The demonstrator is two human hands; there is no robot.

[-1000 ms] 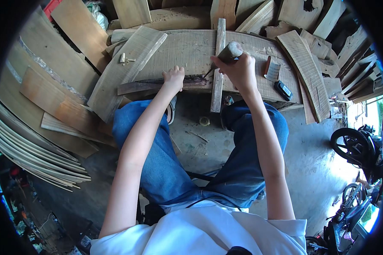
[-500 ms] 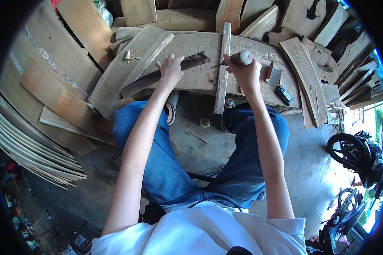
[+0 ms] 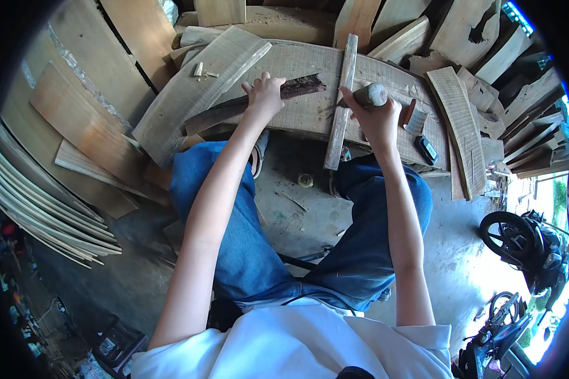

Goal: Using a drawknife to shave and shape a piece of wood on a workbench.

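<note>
My left hand (image 3: 265, 98) is closed on a long, dark strip of wood (image 3: 302, 86) with a rough, barky far end. The strip lies slanted over the workbench plank (image 3: 291, 55), its near end toward my left knee. In my right hand (image 3: 378, 120) is a tool with a thick, round wooden handle (image 3: 375, 95); its butt faces up and right. The tool's working end, by my thumb, is blurred and mostly hidden. Between my hands a pale, narrow batten (image 3: 341, 123) lies across the bench, reaching past its front edge.
Right of my right hand lie a curled sandpaper-like sheet (image 3: 416, 120) and a small black device (image 3: 426, 150). A wide board (image 3: 199, 95) with small wood offcuts rests at the bench's left. Planks lean all around; motorcycles (image 3: 518, 237) stand at the right.
The whole view has shifted slightly. My right hand has drawn a little nearer, and the tool's thin dark spike, plain before, is now hard to see. My left hand keeps its hold.
</note>
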